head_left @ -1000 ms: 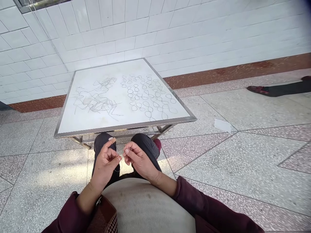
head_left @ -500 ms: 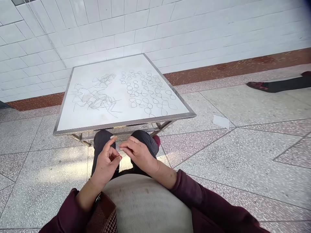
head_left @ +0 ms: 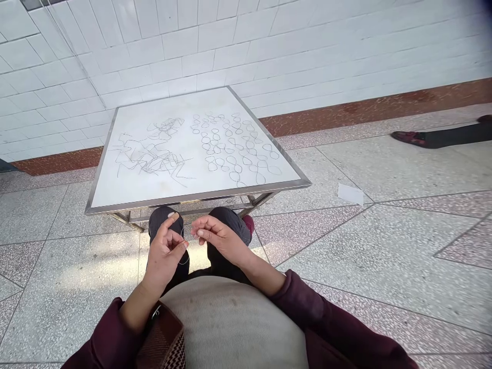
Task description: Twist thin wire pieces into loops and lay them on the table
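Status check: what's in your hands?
Left hand: grip on a thin pale thread loop. Right hand: beside it, fingers curled, grip unclear. Ahead: white-topped steel-framed table, dark squiggles.

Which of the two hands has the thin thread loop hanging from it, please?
The left hand: the loop hangs below its fingers; the right hand shows no thread.

Left hand (head_left: 165, 253) curled, fingertips holding pale thin thread loop (head_left: 186, 263); loop hangs below. Right hand (head_left: 219, 238) fingertips just beside it, above dark trouser knees (head_left: 161, 218). Ahead, white-topped steel-framed table (head_left: 192, 197) bears tangled dark squiggles (head_left: 149, 154) on left, dark looped chain pattern (head_left: 234, 148) on right. White tiled wall (head_left: 154, 51) across top of frame. Another person's foot in dark red sandal (head_left: 409, 138) at far right.
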